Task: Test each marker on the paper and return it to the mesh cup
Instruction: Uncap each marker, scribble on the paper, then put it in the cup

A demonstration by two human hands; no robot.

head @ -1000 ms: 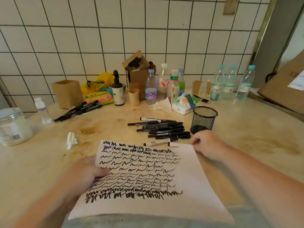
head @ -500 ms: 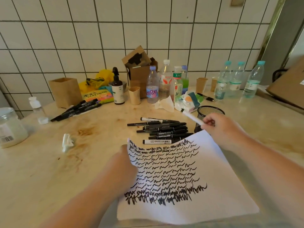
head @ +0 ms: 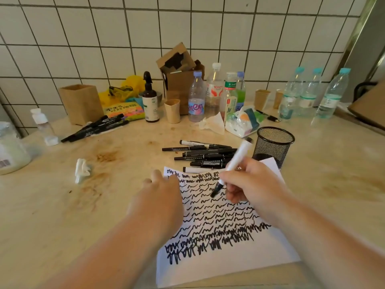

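Note:
A white sheet of paper [head: 218, 253] covered in black scribbles lies on the counter in front of me. My right hand [head: 252, 184] grips a white marker [head: 236, 161] with a black cap, its capped end pointing down over the paper's upper part. My left hand [head: 160, 197] rests flat on the paper's left edge, fingers extended. A pile of several black markers [head: 204, 157] lies just beyond the paper. The black mesh cup [head: 275, 144] stands upright to the right of the pile, behind my right hand.
Another bunch of black markers [head: 93, 128] lies at the back left beside a brown paper box [head: 79, 103]. Bottles [head: 196, 97], paper cups [head: 172, 110], a tissue pack [head: 242, 122] and a cardboard box line the tiled wall. A crumpled tissue [head: 82, 170] lies left.
My right hand picked a white marker from beside the paper and brought it over the sheet. The paper shifted right and my left hand moved onto its left edge.

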